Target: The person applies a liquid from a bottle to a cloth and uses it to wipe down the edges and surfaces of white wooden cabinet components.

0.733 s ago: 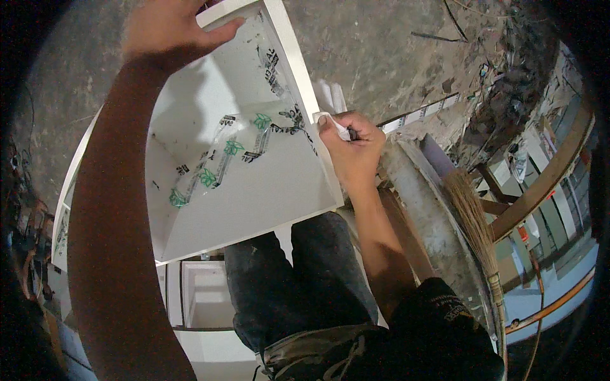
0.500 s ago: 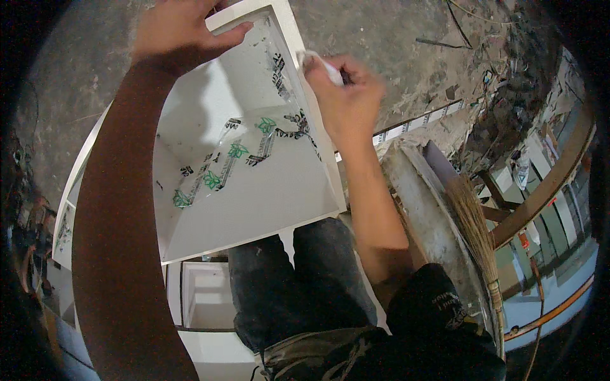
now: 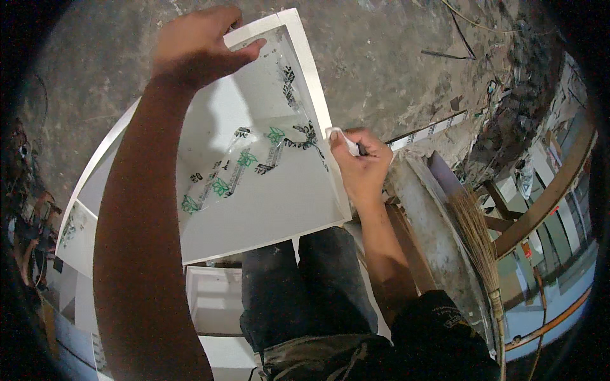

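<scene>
A white box-shaped cabinet carcass (image 3: 309,71) stands in front of my legs with its open side up. Clear tape with green and black print (image 3: 232,170) runs across its inside. At the far rim, my left hand (image 3: 196,49) grips the board, its thumb inside the box and its fingers over the outer edge. My right hand (image 3: 363,170) pinches a small white folded piece (image 3: 339,134), cloth or paper, against the right-hand rim. A dark bit shows at that piece's outer end.
A straw broom (image 3: 473,222) leans along a worn, pale board (image 3: 432,209) on my right. Farther right is a curved brown wooden strip (image 3: 553,197) among stacked panels. White drawer-like compartments (image 3: 216,298) lie beside my legs. Debris and thin strips lie on the concrete floor (image 3: 375,70).
My right hand has slid the white piece along the right rim toward me. The cabinet and my left hand now appear slightly right and lower in the picture.
</scene>
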`<state>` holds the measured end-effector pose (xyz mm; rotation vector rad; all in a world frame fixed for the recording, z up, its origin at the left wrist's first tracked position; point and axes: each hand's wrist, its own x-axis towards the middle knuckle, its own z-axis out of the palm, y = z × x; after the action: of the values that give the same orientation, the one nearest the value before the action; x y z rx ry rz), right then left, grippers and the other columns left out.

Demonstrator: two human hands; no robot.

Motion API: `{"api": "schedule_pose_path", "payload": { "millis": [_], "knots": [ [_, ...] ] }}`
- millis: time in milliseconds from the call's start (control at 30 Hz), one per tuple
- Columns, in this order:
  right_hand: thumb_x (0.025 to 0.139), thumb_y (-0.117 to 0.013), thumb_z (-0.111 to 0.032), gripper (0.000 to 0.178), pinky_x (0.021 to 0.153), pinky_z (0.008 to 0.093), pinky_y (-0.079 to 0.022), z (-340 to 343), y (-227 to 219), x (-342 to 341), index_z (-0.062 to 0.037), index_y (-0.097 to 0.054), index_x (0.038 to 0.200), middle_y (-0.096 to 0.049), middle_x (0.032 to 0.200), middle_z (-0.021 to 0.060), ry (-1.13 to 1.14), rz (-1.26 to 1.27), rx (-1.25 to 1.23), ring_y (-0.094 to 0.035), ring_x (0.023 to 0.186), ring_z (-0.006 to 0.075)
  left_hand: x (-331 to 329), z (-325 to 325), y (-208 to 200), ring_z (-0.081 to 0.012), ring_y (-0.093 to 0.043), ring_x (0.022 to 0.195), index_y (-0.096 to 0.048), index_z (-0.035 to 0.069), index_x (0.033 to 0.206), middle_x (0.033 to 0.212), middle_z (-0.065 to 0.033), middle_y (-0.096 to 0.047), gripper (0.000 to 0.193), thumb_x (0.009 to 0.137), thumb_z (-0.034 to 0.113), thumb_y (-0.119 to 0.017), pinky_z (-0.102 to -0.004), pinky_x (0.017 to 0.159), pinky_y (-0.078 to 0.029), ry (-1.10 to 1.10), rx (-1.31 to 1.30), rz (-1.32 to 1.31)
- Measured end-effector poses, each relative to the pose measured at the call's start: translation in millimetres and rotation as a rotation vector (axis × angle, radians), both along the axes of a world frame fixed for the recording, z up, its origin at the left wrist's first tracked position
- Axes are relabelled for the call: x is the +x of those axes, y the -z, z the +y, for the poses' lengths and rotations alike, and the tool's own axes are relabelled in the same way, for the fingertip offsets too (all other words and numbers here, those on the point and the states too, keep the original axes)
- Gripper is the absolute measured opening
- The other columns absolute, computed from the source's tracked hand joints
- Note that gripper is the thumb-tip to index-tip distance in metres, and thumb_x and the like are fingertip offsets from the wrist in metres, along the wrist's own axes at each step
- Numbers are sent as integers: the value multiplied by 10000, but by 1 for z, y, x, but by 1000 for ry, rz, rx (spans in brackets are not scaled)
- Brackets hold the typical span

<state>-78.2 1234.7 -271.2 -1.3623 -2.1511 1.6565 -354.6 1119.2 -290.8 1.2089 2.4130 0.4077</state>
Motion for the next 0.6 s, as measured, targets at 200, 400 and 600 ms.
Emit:
{"api": "schedule_pose_path", "payload": {
  "millis": [200, 400, 600],
  "knots": [
    [805, -736, -203, 237, 520, 269, -426, 25, 9, -105, 30, -697, 796, -631, 634, 54, -107, -4, 125, -536, 579, 91, 2, 1, 3, -286, -662, 776, -654, 113, 888, 843, -101, -672, 415, 735, 496, -697, -389, 700, -522, -74, -92, -56],
    [778, -752, -187, 253, 529, 272, -433, 27, 26, -108, 55, -680, 761, -643, 648, 54, -3, 89, 74, -540, 582, 95, 1, 5, 1, -276, -665, 761, -647, 108, 867, 828, -85, -674, 414, 735, 496, -705, -378, 683, -525, -23, -64, -22],
    [760, -753, -179, 234, 523, 251, -400, 29, 28, -138, 41, -675, 733, -618, 623, 27, 19, 48, 187, -505, 576, 74, 2, -2, 10, -279, -661, 723, -637, 117, 841, 805, -71, -669, 379, 725, 467, -727, -381, 629, -522, 17, 93, 99]
  ]
}}
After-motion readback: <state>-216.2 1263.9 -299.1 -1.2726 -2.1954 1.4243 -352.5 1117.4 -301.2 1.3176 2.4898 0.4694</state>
